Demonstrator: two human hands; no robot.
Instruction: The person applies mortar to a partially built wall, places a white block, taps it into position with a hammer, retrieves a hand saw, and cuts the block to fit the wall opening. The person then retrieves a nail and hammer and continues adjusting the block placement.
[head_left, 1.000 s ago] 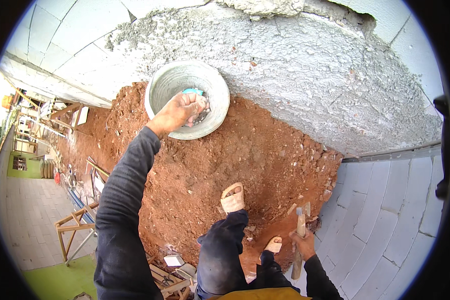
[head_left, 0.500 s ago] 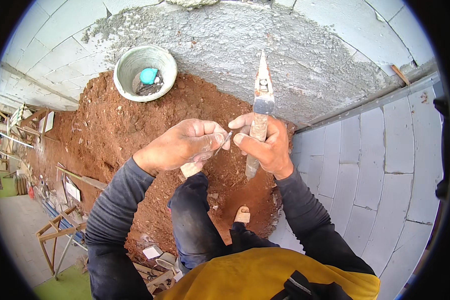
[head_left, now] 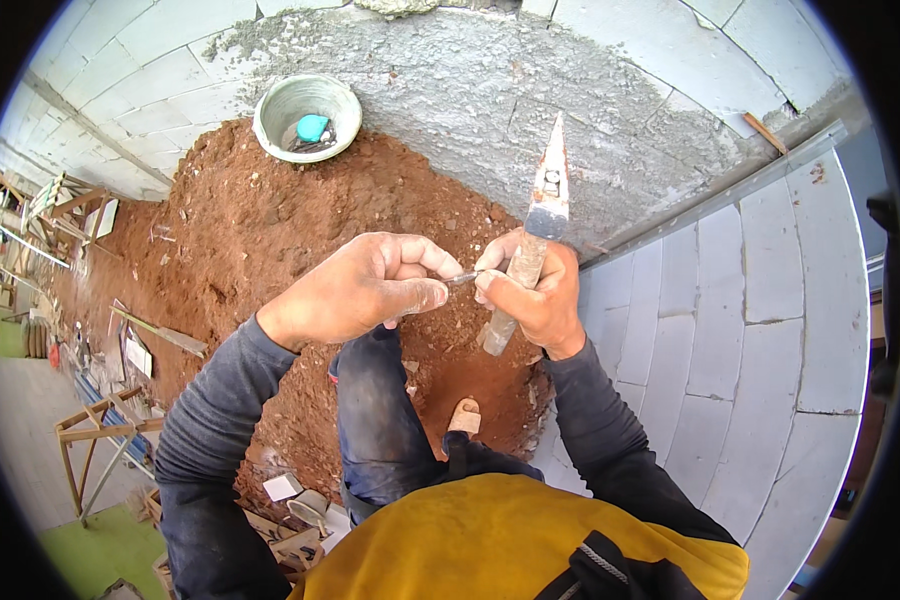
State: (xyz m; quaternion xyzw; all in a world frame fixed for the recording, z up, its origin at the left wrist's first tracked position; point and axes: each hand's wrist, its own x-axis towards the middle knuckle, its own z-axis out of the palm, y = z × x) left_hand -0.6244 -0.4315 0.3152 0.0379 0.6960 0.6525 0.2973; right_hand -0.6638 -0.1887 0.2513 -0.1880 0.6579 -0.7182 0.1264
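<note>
Between thumb and fingers, my left hand (head_left: 375,285) pinches a thin grey nail (head_left: 462,277). Its other end meets the thumb and fingertip of my right hand (head_left: 542,290). That right hand is closed around the handle of a hammer (head_left: 526,262), whose worn, rust-marked head tapers to a point away from me, with a dark collar-like part nearest the handle. Both hands are held in front of me above the reddish soil. Fingers partly cover the nail, so its full length is hidden.
A heap of red soil (head_left: 270,215) lies ahead and left. On it stands a round basin (head_left: 342,105) holding a turquoise object (head_left: 312,128). A partly plastered block wall (head_left: 450,95) rises ahead; another block wall (head_left: 710,330) is on my right. Wooden trestles (head_left: 105,432) stand left.
My right fingertips have come to the nail's free end, and the nail has turned from slanted to nearly level. The view has shifted slightly, and the hammer sits a little further right.
</note>
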